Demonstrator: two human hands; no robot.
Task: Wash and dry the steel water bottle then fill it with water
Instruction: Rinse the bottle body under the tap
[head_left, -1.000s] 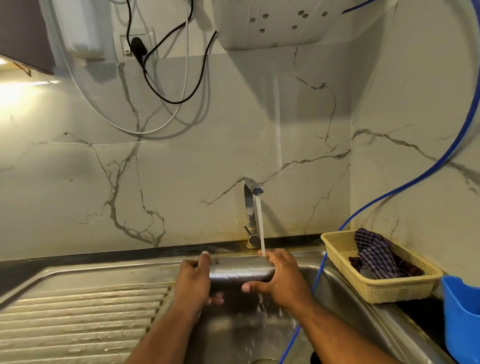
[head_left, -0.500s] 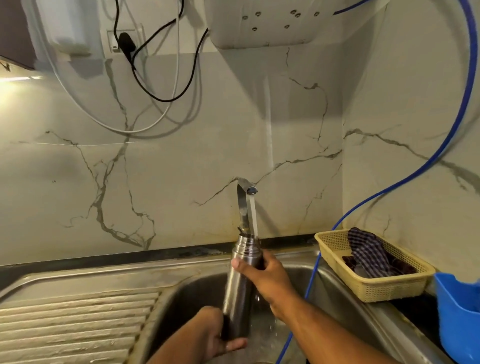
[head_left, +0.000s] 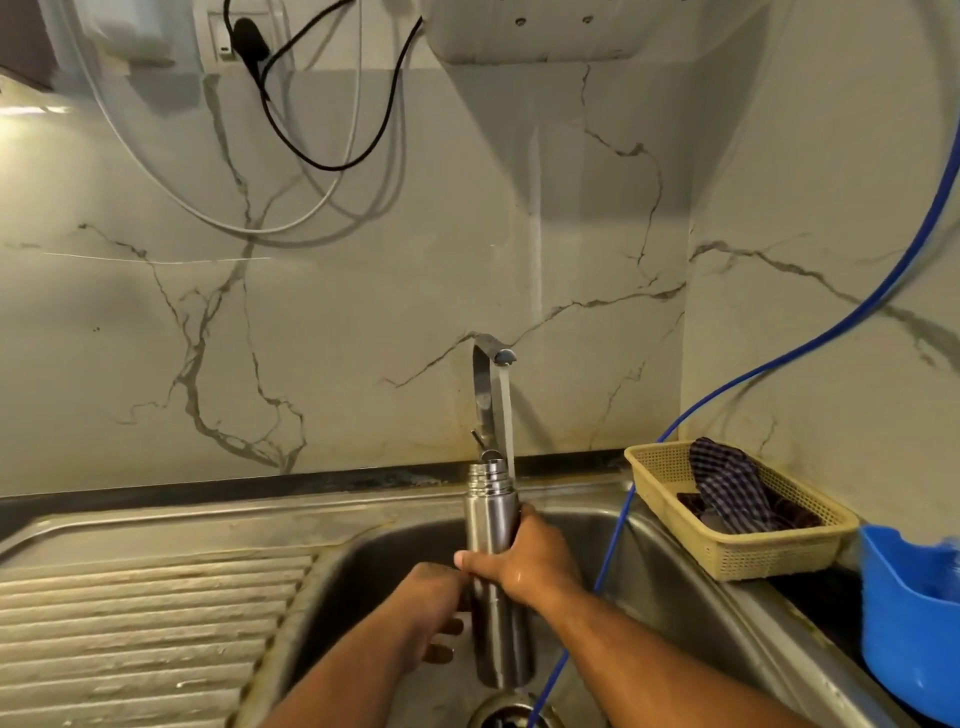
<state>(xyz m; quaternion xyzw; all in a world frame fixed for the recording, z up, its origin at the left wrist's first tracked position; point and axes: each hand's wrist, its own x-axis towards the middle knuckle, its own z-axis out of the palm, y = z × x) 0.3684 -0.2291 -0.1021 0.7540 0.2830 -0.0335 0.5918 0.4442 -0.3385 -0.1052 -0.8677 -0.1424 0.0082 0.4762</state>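
Two hands hold one steel bottle (head_left: 492, 519) upright over the sink (head_left: 675, 587) basin, its open neck just under the one tap (head_left: 485, 384), whose stream runs past the rim. The right hand (head_left: 530, 566) wraps its fingers round the bottle's middle; the left hand (head_left: 431, 608) curls its fingers against it lower down. One yellow basket (head_left: 748, 556) holds one checked cloth (head_left: 727, 483), near one blue tub (head_left: 909, 618).

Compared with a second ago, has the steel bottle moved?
Yes. The steel bottle lay crosswise below the faucet; now it stands upright, its mouth raised close under the spout, by the stream.
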